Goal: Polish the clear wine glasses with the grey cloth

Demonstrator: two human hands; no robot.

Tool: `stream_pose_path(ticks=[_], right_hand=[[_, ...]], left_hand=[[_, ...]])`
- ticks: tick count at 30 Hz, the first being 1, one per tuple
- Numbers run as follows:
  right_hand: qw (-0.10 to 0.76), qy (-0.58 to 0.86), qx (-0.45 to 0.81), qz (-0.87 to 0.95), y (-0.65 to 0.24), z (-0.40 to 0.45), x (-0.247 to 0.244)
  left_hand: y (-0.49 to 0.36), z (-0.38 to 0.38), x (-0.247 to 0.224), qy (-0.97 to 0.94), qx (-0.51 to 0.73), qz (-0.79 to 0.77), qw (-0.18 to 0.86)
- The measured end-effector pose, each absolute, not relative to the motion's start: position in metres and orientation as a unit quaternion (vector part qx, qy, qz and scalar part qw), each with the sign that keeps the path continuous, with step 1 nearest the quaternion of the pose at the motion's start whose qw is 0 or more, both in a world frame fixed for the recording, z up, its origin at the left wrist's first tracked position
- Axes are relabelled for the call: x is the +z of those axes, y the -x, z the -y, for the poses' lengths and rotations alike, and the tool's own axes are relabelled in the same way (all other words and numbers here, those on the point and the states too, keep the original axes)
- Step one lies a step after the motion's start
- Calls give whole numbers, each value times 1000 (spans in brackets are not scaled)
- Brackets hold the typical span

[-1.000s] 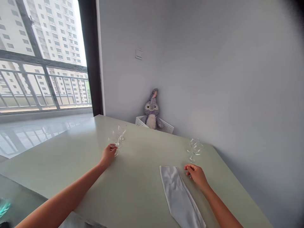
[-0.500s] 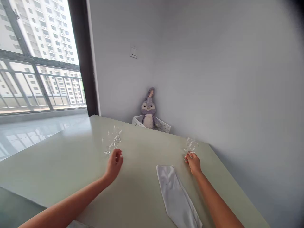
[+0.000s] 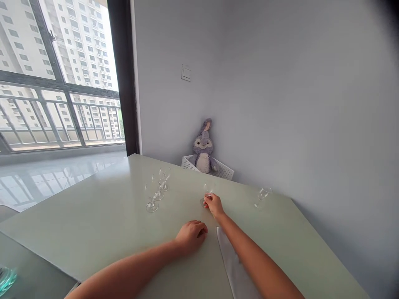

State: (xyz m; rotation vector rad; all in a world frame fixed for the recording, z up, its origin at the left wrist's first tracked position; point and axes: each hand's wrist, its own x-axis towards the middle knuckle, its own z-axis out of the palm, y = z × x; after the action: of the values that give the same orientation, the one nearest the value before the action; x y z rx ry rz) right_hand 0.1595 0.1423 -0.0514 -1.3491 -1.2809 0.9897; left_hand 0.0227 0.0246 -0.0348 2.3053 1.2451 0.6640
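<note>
Wineglass (image 3: 209, 188) is apparently pinched low by the outstretched right hand (image 3: 213, 204).

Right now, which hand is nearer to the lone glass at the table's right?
Right: the right hand is left of the lone glass; the left hand is farther left and lower in view.

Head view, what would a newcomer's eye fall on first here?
Probably the right hand, mid-picture, gripping a glass below its bowl. Beyond the table, a plush toy sits in a white basket in the corner. A bright window fills the upper left; three glasses stand in a row on the table's left.
</note>
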Motion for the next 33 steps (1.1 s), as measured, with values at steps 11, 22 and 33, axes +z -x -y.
stream_pose_path(ticks=[11,22,33], right_hand=[[476,510,492,521,-30,-203,-41],[423,501,524,544,14,-236,-40],[461,532,506,498,-28,-220,-37]], left_hand=[[-21,-31,-47,-866,237,-382,219],[-20,-26,-35,-851,273,-378,241],[-19,-32,-45,-856,250,-381,246]])
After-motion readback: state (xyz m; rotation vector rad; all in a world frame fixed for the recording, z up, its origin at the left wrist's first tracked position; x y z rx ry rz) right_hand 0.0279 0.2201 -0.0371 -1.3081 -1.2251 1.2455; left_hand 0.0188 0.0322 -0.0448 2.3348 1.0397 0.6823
